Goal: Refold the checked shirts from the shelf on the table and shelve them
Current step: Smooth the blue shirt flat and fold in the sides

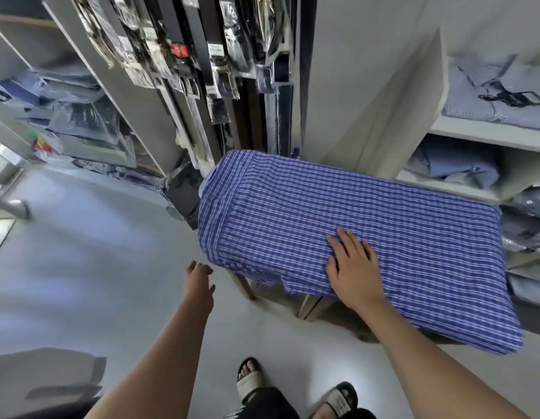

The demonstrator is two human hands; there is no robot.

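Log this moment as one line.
checked shirt: spread over table | right hand: flat on shirt | left hand: open, beside shirt

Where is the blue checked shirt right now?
In the head view, right of centre: the blue checked shirt lies spread over the small table, collar toward the hanging belts, with the right hand flat on its near edge.

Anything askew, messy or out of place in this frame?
The checked shirt lies spread over the table, overhanging its edges, under the flat right hand. Bagged garments on the left shelves lie jumbled and tilted. Nothing looks damaged.
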